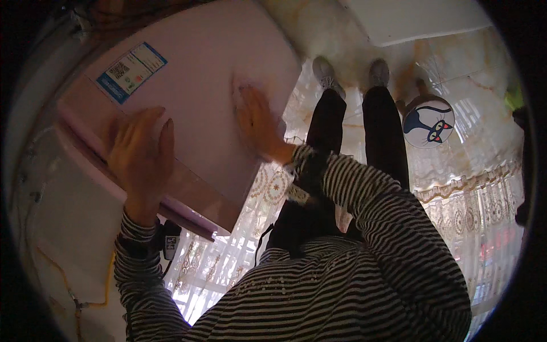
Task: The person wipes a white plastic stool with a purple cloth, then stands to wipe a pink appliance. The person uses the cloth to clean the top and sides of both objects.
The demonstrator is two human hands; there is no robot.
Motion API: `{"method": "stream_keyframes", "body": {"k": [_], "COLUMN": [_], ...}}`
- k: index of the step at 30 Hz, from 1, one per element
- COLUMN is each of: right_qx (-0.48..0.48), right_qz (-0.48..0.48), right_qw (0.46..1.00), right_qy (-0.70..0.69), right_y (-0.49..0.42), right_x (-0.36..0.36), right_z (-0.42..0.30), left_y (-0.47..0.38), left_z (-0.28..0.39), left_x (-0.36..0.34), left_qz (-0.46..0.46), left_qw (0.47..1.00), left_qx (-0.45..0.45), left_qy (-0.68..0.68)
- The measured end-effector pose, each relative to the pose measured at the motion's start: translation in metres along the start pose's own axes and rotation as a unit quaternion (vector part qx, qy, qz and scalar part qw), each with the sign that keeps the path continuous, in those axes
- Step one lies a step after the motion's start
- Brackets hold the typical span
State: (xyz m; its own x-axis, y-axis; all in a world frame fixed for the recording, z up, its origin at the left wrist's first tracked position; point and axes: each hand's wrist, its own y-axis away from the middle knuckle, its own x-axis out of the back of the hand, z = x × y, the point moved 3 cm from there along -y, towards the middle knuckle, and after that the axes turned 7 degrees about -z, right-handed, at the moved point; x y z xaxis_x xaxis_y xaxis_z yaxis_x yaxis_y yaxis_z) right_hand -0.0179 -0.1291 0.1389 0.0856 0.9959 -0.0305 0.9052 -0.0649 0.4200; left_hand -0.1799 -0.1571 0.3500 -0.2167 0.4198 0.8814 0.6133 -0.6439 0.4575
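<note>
A large pinkish appliance, perhaps a refrigerator (196, 81), fills the upper left of the view. My left hand (143, 149) lies near its long left edge, fingers spread and palm towards the surface, with nothing seen in it. Farther right, my right hand (258, 122) rests flat against or just over the smooth face, a dark recess or shadow beside its fingertips. Both hands are slightly blurred, so contact is hard to judge. A blue and white label (131, 72) with writing and a printed code sticks to the surface above my left hand.
A round stool (428, 124) with a cat picture stands on the marbled tile floor (470, 85), right of my shoes (378, 72). Lace curtains (466, 213) hang at right. A yellow pipe (107, 278) runs at lower left. A white panel (423, 19) is at the top.
</note>
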Motion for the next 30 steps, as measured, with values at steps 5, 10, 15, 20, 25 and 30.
{"method": "stream_keyframes", "body": {"k": [5, 10, 15, 20, 25, 30], "right_qx": [0.121, 0.220, 0.092, -0.066, -0.133, 0.027], "right_qz": [-0.083, -0.061, -0.017, 0.065, 0.098, -0.020], "right_qw": [0.989, 0.971, 0.995, 0.993, 0.983, 0.993], "right_qy": [0.019, -0.063, -0.035, -0.071, -0.076, -0.113], "right_y": [0.044, 0.030, 0.005, -0.004, 0.018, 0.032], "right_x": [0.005, 0.005, 0.011, -0.004, -0.013, -0.016], "right_z": [-0.087, -0.096, -0.017, 0.072, 0.099, 0.006], "left_y": [0.000, 0.002, 0.002, 0.001, 0.003, 0.006], "left_z": [0.001, 0.001, 0.001, 0.002, 0.000, 0.000], "left_x": [-0.002, -0.002, -0.002, -0.002, -0.001, -0.003], "left_qz": [0.002, 0.001, -0.007, -0.035, -0.045, -0.033], "left_qw": [1.000, 0.999, 1.000, 0.999, 0.999, 0.999], "left_qx": [-0.005, -0.017, -0.027, -0.020, -0.021, -0.026], "left_qy": [0.006, 0.031, 0.006, 0.012, -0.007, 0.011]}}
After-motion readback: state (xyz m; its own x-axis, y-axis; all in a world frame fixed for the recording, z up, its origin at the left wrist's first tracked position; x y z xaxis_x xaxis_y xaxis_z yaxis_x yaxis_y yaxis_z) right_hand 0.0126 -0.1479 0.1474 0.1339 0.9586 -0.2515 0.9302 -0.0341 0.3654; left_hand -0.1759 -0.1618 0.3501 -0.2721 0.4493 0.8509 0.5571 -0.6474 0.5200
